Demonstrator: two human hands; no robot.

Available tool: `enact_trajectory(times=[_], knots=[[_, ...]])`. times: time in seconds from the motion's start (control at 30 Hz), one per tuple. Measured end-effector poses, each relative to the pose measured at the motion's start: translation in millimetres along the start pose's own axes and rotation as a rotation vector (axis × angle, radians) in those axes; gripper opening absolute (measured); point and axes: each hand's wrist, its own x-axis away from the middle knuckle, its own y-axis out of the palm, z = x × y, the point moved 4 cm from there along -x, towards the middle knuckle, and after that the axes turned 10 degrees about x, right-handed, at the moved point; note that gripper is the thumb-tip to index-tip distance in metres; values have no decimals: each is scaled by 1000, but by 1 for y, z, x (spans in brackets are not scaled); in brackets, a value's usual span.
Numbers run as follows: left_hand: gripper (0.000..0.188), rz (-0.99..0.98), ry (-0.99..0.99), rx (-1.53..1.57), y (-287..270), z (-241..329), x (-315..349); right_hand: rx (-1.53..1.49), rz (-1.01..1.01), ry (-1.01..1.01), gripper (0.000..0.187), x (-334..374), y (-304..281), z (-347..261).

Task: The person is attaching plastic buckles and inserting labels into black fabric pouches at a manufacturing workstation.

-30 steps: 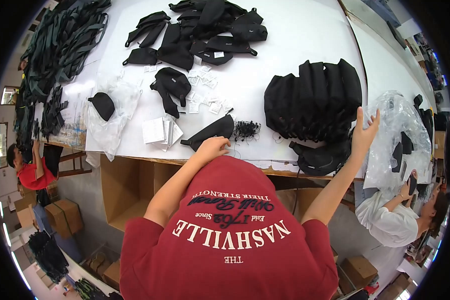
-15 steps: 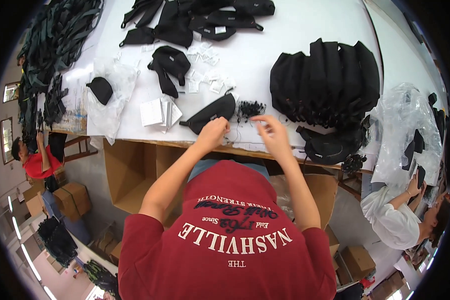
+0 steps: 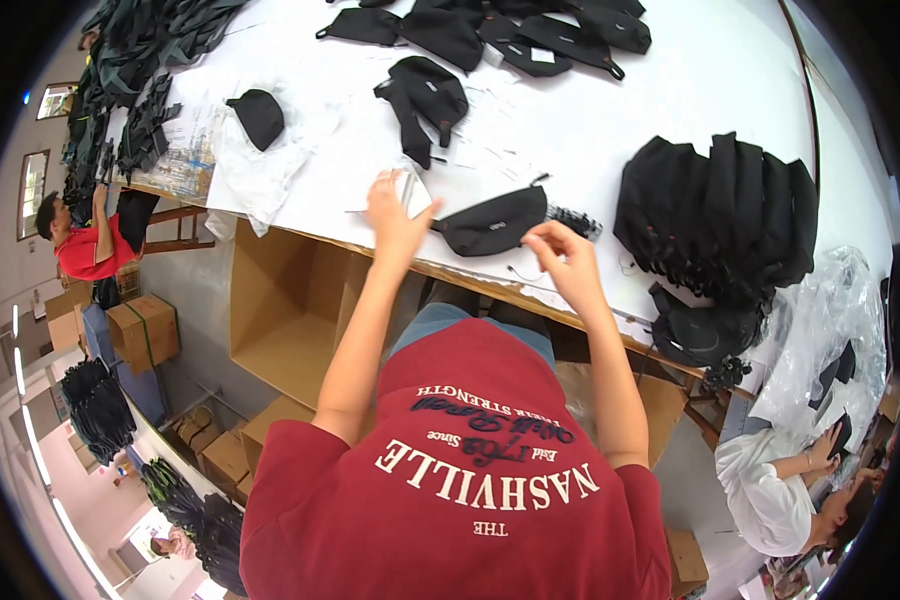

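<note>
A black zipped waist bag [image 3: 495, 222] lies flat near the table's front edge, between my two hands. My left hand [image 3: 398, 222] rests over a stack of white paper cards [image 3: 411, 187], thumb apart from the fingers, gripping nothing that I can see. At the bag's right end is my right hand [image 3: 567, 258], its thumb and fingertips pinched together. Whatever it may hold is too small to make out. Just beyond that hand sits a small heap of black fastener strings [image 3: 578, 222], partly hidden.
A row of stacked black bags [image 3: 715, 215] stands to the right, by clear plastic [image 3: 830, 330]. More black bags [image 3: 440, 38] lie at the far side. Black straps [image 3: 140, 60] pile up far left. Cardboard boxes [image 3: 285, 310] sit under the table edge. Two people work at either side.
My left hand has moved left from the waist bag to the white cards. My right hand has come to the bag's right end, its fingers now pinched. The whole view has shifted.
</note>
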Motion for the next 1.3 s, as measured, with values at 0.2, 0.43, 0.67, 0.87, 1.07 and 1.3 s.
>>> enact_trajectory(times=[0.2, 0.43, 0.67, 0.87, 1.07, 1.3], knots=[[122, -64, -411, -199, -19, -100, -25, 117, 546, -172, 10, -16, -30, -14], [109, -129, -334, 163, -29, -94, -34, -190, 434, -45, 13, -27, -11, -10], [74, -38, -327, 433, -71, -70, -41, -28, 202, 45, 13, -42, 48, -37], [22, -391, -289, 849, -77, 8, -28, 254, 156, -57, 13, -27, 81, -107], [15, -425, -367, 922, -85, 55, -14, 448, 218, -302, 8, -12, 86, -119], [15, -392, -271, 816, -76, 87, 1, 427, 271, -330, 8, 8, 66, -100]])
